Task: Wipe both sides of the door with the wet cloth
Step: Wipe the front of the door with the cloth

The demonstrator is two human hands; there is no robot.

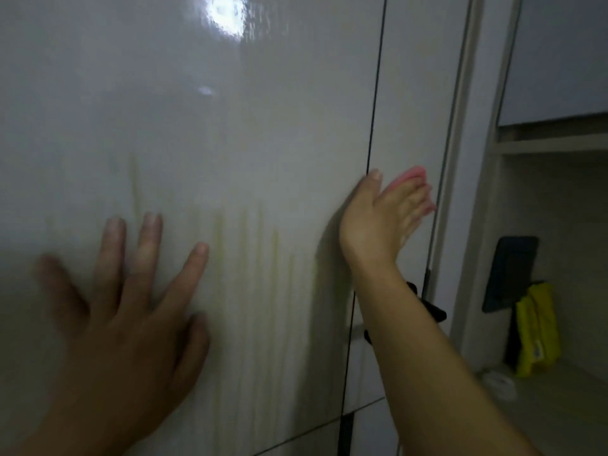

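With the flat left hand (131, 324) steadying the door (230, 143), the cloth (414, 174) gripped by the right hand (378, 218) should be pressed firmly.

Place: a home interior, seemingly a washroom or utility corner; which of the two cannot be told.

- Glossy white door (230, 126), with lamp glare on its face and yellowish run marks (243, 258) lower down.
- Right of the door: pale door frame (460, 159).
- Further right of the door: built-in niche with a shelf (552, 143), a black wall holder (510, 271), a yellow cloth (539, 330) just beside the holder, and a small white round item (500, 383) on the ledge.
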